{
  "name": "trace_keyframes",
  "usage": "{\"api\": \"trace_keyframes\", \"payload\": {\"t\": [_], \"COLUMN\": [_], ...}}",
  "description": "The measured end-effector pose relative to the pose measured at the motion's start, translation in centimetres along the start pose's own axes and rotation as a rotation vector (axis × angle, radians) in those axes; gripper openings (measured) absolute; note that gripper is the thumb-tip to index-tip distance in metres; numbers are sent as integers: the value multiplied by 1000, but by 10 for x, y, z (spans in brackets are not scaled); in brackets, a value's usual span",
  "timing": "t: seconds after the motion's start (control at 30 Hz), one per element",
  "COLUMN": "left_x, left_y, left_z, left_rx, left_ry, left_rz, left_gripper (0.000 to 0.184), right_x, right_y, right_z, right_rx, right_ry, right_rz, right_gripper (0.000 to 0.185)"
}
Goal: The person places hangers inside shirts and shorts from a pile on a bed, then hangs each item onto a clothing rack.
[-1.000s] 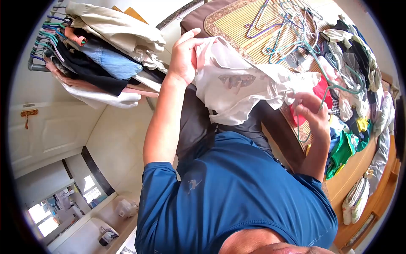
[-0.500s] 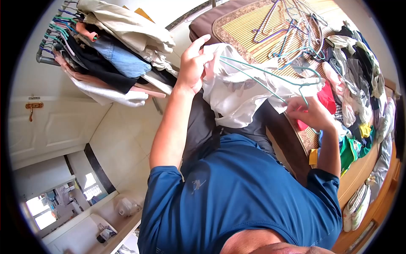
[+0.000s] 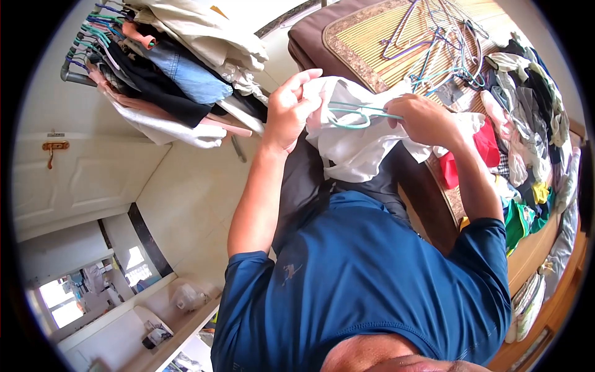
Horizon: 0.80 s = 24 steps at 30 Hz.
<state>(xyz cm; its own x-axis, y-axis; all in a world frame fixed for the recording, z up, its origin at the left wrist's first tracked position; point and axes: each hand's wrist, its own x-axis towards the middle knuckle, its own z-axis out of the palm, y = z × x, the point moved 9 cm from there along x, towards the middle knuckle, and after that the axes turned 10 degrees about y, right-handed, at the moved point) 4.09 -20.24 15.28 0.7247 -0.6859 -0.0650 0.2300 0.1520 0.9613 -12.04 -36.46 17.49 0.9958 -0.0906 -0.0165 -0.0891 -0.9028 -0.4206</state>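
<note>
My left hand (image 3: 290,111) is closed on the upper left edge of a white garment (image 3: 356,155), which hangs over my knees. My right hand (image 3: 427,118) grips a green hanger (image 3: 350,119) near the garment's right part. The hanger lies across the front of the cloth, its curved end pointing toward my left hand. Part of the hanger is hidden by my right fingers and by the fabric.
Loose hangers (image 3: 434,53) lie on a woven mat (image 3: 359,46) at the top. Heaped clothes (image 3: 520,105) and a red cloth (image 3: 486,146) are at the right. A rack of hanging clothes (image 3: 186,74) stands upper left, above a white door (image 3: 93,180).
The hanger has turned and moved left, from beside the garment to across its front, with my right hand following. My left hand still holds the garment's edge.
</note>
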Motion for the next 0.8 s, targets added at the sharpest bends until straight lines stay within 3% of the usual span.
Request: {"api": "trace_keyframes", "payload": {"t": [0.2,0.3,0.4,0.53,0.6,0.8], "left_x": [-20,-24,-32,-43,-45,-48], "left_y": [-12,-19,-30,-26,-16,-27], "left_z": [-13,-43,-46,-28,-19,-20], "left_rx": [-166,131,8,11,240,212], "left_ry": [52,310,287,158,80,42], "left_rz": [-39,111,-12,-20,121,176], "left_gripper": [46,36,34,33,32,33], "right_x": [11,13,14,20,23,32], "right_y": [3,-1,-2,-10,-18,-30], "right_z": [22,30,38,46,47,50], "right_rx": [13,39,42,50,53,14], "right_ry": [33,24,-40,-47,-4,13], "right_rz": [39,41,80,78,47,-4], "right_gripper": [10,8,9,10,11,11]}}
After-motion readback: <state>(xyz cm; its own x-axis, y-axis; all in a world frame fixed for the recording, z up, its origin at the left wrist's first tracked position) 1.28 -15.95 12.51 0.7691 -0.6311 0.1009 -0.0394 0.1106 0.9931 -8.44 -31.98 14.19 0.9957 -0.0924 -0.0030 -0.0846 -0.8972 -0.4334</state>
